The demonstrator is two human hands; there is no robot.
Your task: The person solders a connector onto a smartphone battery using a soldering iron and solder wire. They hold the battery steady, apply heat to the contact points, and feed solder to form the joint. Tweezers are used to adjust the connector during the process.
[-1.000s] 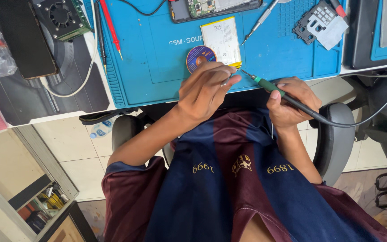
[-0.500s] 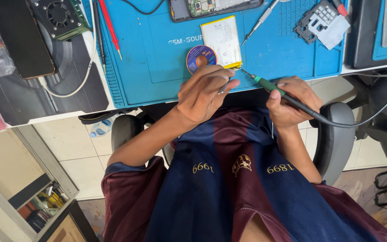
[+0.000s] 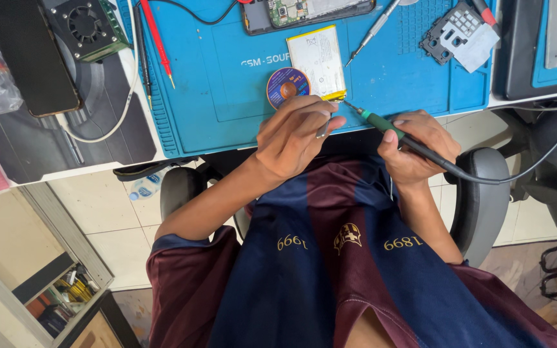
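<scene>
Two hands work at the near edge of the blue mat point(image 3: 214, 103) on the bench | your right hand point(image 3: 414, 148) grips the green-collared soldering iron point(image 3: 381, 124) pen-style, tip aimed at the flat battery's point(image 3: 317, 61) corner | your left hand point(image 3: 294, 135) has its fingers pinched narrow on thin tweezers point(image 3: 323, 127), seemingly to steady the joint | round tin point(image 3: 287, 86) sits just beside.

Bright, even daylight; soft shadows under the hands on the blue rubber work mat point(image 3: 227, 96); sharp focus, slight edge stretching.
</scene>
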